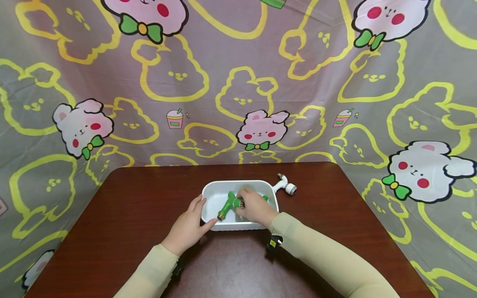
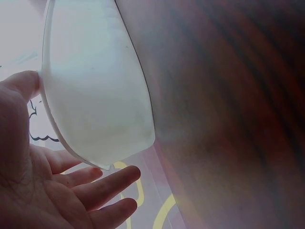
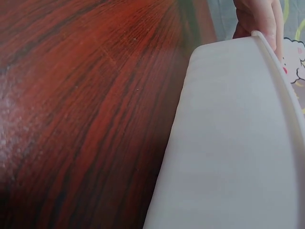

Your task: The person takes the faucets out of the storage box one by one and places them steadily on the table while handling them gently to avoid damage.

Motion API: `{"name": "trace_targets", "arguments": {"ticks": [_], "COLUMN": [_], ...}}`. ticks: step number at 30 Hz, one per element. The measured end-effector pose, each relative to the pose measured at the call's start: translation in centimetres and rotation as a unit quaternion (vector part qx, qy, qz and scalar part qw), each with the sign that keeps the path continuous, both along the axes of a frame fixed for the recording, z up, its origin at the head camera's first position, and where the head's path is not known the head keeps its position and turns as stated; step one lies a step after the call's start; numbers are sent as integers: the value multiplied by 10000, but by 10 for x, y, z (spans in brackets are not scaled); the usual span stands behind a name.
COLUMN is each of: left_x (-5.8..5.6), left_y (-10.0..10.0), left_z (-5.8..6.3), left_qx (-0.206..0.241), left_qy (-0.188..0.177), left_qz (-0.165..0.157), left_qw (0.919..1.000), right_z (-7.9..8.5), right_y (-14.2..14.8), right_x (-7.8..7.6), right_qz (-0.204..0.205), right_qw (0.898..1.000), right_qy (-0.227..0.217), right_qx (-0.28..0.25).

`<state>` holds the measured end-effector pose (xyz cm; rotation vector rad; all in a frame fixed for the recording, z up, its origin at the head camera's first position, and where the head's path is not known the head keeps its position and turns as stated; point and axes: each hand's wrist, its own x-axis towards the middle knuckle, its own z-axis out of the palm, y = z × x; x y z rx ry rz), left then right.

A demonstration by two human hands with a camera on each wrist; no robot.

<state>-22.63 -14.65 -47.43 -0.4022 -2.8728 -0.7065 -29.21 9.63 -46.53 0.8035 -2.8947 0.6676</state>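
Note:
A white oblong plastic basin stands on the table. Inside lies a green faucet with a brass-coloured threaded end, tilted toward the basin's front left. My right hand reaches in over the front rim, its fingers curled on the faucet's metal-and-green part; the fingertips are partly hidden. Another bit of green shows beyond that hand; whether it belongs to the same faucet I cannot tell. My left hand rests against the basin's left end, thumb at the front rim. The left wrist view shows its fingers loosely extended around the basin wall.
A white faucet with a knob lies just outside the basin's back right corner. The dark red-brown wooden table stretches to both sides. A patterned cloth hangs behind and beside it.

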Motion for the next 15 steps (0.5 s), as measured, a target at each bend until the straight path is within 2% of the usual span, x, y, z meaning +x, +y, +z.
{"name": "trace_targets", "arguments": {"ticks": [15], "left_x": [0], "left_y": [-1], "left_z": [2], "left_qx": [-55], "left_qy": [9], "left_qz": [2], "left_qw": [10000], "right_z": [-1], "right_y": [1], "right_x": [0], "right_qz": [-27], "right_qw": [9997], "right_qy": [124], "right_qx": [-217]}}
